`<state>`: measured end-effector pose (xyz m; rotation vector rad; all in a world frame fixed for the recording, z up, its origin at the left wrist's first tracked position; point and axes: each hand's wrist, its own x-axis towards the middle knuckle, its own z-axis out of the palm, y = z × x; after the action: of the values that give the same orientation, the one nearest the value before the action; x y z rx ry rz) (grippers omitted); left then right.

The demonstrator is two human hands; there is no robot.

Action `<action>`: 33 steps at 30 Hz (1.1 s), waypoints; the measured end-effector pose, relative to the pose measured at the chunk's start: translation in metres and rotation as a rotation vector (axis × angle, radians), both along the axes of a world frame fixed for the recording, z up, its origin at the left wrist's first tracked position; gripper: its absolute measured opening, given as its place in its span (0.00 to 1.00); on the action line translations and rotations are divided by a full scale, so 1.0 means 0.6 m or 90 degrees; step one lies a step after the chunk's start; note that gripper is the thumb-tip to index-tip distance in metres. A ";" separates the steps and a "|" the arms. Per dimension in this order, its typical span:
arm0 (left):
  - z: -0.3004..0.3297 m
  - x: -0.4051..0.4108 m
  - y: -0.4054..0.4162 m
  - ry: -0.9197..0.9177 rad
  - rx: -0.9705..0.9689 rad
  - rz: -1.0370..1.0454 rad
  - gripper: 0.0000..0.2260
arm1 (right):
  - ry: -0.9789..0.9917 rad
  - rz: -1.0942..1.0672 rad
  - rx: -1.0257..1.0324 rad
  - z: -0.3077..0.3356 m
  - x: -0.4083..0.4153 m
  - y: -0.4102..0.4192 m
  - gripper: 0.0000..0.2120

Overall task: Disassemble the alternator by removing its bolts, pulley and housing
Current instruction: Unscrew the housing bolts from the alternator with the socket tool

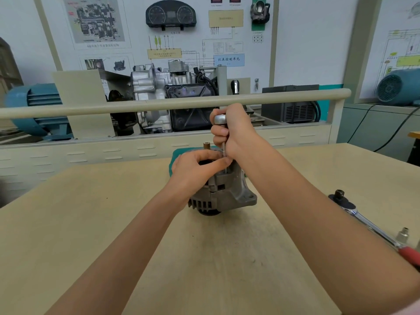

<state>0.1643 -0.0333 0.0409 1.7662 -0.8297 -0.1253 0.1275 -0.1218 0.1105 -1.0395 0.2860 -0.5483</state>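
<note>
A grey metal alternator [229, 194] stands on the wooden table [113, 223], its slotted housing facing me and a brass stud [206, 145] rising at its top. My right hand [234, 130] grips the silver handle of an upright driver tool [220, 119]. Its thin shaft [225, 160] runs down into the top of the alternator. My left hand [195, 169] rests on the alternator's top, thumb and fingers pinching around the shaft near its lower end. The tool's tip and the bolt under it are hidden by my fingers.
A ratchet wrench [363, 220] with a red grip lies at the right, a black socket [339, 194] on its head and a small silver socket [402, 234] beside it. A green object [176, 153] lies behind the alternator. A beige rail [91, 108] and engine display stand beyond the table.
</note>
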 end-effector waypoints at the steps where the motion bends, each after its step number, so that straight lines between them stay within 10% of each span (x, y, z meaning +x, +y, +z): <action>1: 0.001 0.000 0.003 0.003 0.006 -0.015 0.12 | 0.001 0.022 -0.004 0.000 -0.001 -0.002 0.16; 8: -0.001 -0.003 0.006 0.010 -0.024 -0.013 0.10 | -0.021 0.133 0.000 -0.001 -0.009 -0.011 0.11; 14: -0.005 -0.005 -0.007 0.006 -0.035 0.056 0.04 | -0.085 -0.218 0.030 -0.008 0.013 0.020 0.08; 25: 0.004 0.001 0.013 0.012 -0.006 -0.047 0.11 | -0.013 0.134 0.003 0.003 -0.010 -0.013 0.13; 33: -0.003 -0.005 -0.005 -0.032 -0.030 0.053 0.05 | -0.135 -0.232 0.069 -0.008 0.010 0.022 0.08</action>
<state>0.1611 -0.0360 0.0393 1.7633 -0.7871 -0.0071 0.1338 -0.1087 0.1058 -0.8195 0.3147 -0.9552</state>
